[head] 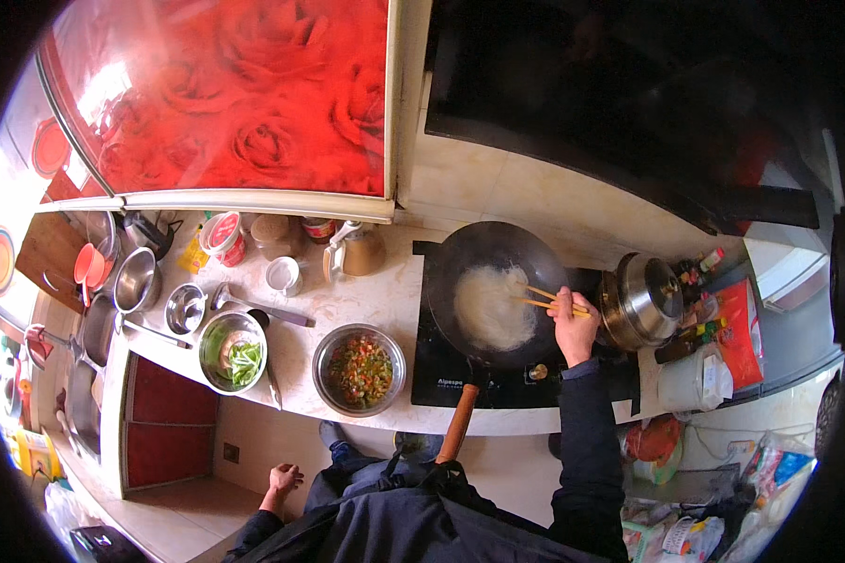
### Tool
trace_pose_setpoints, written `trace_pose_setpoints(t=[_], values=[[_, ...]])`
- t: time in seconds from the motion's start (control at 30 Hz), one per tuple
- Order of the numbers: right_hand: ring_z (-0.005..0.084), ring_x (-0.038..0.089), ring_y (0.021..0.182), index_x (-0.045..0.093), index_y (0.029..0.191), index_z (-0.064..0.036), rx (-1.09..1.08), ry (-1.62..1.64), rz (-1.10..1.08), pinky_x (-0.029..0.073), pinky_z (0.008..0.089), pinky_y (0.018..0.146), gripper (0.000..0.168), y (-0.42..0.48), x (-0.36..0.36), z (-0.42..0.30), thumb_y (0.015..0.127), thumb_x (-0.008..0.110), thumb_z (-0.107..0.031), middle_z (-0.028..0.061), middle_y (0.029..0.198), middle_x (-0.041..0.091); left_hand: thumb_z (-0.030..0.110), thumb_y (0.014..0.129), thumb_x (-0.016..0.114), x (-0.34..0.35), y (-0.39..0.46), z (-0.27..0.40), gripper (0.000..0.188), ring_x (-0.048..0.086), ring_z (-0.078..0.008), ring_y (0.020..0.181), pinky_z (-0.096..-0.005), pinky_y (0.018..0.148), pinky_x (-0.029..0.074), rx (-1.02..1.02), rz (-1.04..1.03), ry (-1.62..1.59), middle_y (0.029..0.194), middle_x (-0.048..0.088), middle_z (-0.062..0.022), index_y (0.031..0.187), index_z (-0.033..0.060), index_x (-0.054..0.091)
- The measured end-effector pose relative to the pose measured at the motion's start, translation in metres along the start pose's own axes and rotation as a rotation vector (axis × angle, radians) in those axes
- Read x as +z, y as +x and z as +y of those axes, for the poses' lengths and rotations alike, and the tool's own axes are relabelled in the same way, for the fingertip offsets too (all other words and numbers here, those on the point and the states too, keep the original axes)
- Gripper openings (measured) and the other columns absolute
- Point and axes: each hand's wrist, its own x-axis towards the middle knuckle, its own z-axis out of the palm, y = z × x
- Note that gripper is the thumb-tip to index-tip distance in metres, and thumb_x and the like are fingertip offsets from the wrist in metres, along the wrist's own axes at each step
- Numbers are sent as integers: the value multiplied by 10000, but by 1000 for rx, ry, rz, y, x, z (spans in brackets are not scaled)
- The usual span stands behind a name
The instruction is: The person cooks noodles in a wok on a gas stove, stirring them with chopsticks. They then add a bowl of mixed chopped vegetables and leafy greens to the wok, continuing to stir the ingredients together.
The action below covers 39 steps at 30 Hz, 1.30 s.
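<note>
In my right hand (575, 327) is a pair of wooden chopsticks (541, 297), their tips at the pale, whitish food (494, 306) in a dark wok (458, 257). The wok sits on a black glass cooktop (514, 390), its wooden handle (458, 426) pointing towards my body. My left hand (285, 478) hangs low beside my body, fingers curled, touching nothing that shows. On the counter left of the wok stands a steel bowl (319, 387) of diced, colourful vegetables. Farther left, another steel bowl (210, 380) holds sliced green vegetables.
A lidded steel pot (637, 302) stands right of the wok, near bottles and a white plastic container (690, 380). A ladle (267, 307), small bowls, tubs and a glass pitcher (362, 250) occupy the left counter. A range hood (605, 105) and red cabinet (253, 91) overhang.
</note>
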Motion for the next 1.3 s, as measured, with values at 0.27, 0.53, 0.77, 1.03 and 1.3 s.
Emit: trace_pose_setpoints(t=[0.27, 0.53, 0.77, 1.03, 1.3], values=[[137, 628, 590, 628, 746, 11, -44, -212, -82, 471, 290, 563, 370, 9, 18, 52, 929, 595, -309, 76, 626, 640, 202, 917, 539, -2, -4, 11, 261, 652, -180, 628, -308, 532, 516, -45, 8, 108, 823, 700, -126, 1009, -21, 639], [140, 637, 560, 635, 734, 7, -37, -160, -133, 474, 292, 527, 324, 0, 33, 27, 921, 610, -258, 98, 611, 646, 237, 935, 579, 76, -82, 203, 297, 613, -114, 742, -269, 680, 502, 591, -310, 152, 826, 683, -73, 973, -44, 666], [189, 619, 520, 647, 754, -15, -219, -125, -353, 463, 319, 518, 278, -18, 55, 6, 905, 617, -246, 120, 612, 634, 386, 915, 603, 233, -147, 298, 583, 597, -189, 1002, -319, 805, 506, 452, -723, 114, 1117, 623, -93, 1343, 27, 436], [265, 633, 573, 611, 724, -13, -180, -140, -288, 457, 345, 536, 325, -15, 44, 22, 900, 607, -285, 155, 613, 609, 332, 938, 565, 262, -167, 288, 338, 530, -150, 509, -272, 481, 449, -23, -1037, -275, 696, 537, -48, 1086, 32, 516], [181, 640, 529, 605, 697, 3, 50, -87, -374, 470, 303, 513, 333, 5, 42, 11, 924, 586, -239, 94, 597, 633, 294, 919, 609, 271, -170, 283, 264, 456, -134, 428, -286, 379, 368, 34, -900, -270, 626, 477, -28, 935, 76, 460]])
